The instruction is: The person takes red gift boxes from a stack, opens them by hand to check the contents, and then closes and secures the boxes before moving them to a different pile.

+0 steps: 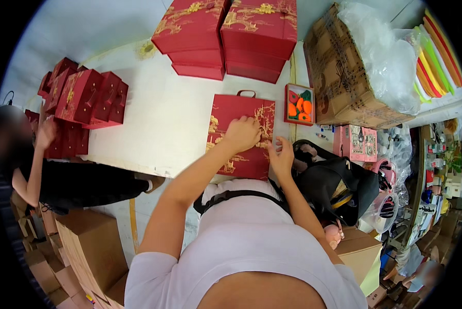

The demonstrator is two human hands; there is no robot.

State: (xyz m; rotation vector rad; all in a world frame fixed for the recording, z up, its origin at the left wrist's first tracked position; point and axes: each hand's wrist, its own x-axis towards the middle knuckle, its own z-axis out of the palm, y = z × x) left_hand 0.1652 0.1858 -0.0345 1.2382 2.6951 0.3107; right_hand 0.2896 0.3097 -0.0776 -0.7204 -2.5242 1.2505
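A red gift box [254, 166] with gold printed trees and buildings lies flat on the white table [157, 135], its small handle at the far edge. My left hand [243, 133] rests on the upper middle of the box with the fingers bent down; whether it grips anything there is hidden. At the box's right edge is my right hand [282, 156], its fingers apart and nothing held. Right of the box's far corner, a small open box [313, 104] holds orange, red and green objects.
Red gift boxes [254, 54] stand in stacks at the back, with more red boxes [109, 98] at left beside a person [45, 133]. To the right are a taped cardboard carton [339, 77], pink boxes [356, 143] and a black bag [331, 181]. Cartons [88, 239] stand at lower left.
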